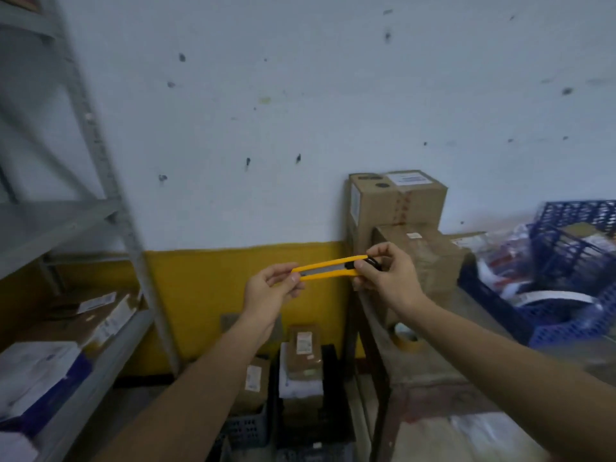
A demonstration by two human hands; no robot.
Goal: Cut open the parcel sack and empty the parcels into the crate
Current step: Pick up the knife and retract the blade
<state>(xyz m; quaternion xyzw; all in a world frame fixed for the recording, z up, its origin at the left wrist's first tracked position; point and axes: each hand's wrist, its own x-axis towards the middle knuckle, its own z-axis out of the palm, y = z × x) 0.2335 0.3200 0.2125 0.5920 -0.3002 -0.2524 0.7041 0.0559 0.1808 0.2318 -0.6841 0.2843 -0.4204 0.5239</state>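
Note:
I hold a yellow utility knife [328, 269] level in front of me with both hands, at chest height before the wall. My left hand [270, 295] pinches its left tip. My right hand [388, 278] grips its right end by the black slider. No blade shows clearly. A blue plastic crate [500, 305] sits on the table at the right, with red, white and blue parcels or sacks [520, 261] piled in it. I cannot tell which of these is the parcel sack.
Stacked cardboard boxes [396, 201] stand against the wall at the table's back. A roll of tape [408, 340] lies on the wooden table [433, 368]. Grey metal shelving [126, 235] with parcels stands at the left. Dark crates with parcels [301, 358] sit on the floor between.

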